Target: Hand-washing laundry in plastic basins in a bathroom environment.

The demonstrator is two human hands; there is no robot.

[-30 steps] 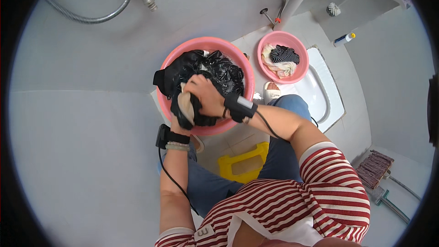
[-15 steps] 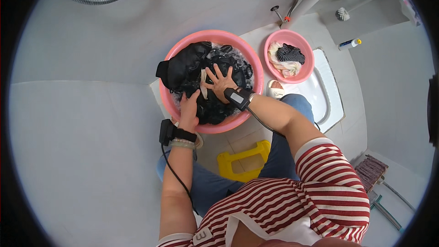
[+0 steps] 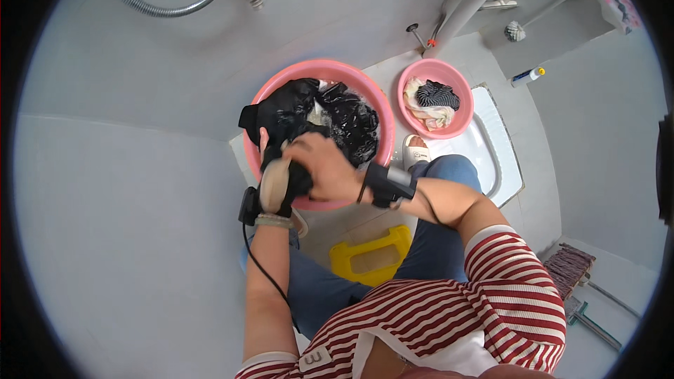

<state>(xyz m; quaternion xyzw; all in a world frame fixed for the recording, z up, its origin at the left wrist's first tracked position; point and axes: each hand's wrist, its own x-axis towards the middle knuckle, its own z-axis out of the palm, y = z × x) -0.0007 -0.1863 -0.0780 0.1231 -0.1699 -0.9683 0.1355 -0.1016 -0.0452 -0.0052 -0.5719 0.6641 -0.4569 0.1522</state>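
Your wet, glossy black clothing [image 3: 354,130] lies bunched in the large round pink plastic basin [image 3: 323,67], with suds or water showing near its 2 o'clock side. One dark end hangs over the rim at 9 o'clock. A fold with a flat, pale beige oval piece [image 3: 274,186] is raised at 7 o'clock; whether that piece is sewn on, you cannot tell from here. Working at that rim probably suits your short reach and lets drips fall back in.

Right hand [image 3: 326,165]: fingers bent over the raised black fold, closed on it, somewhat blurred. Left hand [image 3: 264,139]: mostly under the fabric, a finger showing; grip cannot be told. Lying beneath, it likely backs the fold against the right.

Left forearm runs nearly straight from 6 o'clock; right comes in from 4 o'clock, elbow bent outward, crossing above your knee.

The small round pink plastic basin [image 3: 459,70] sits apart, toward 2 o'clock, holding striped dark cloth [image 3: 437,95] and cream cloth [image 3: 439,121], likely to keep them separate.
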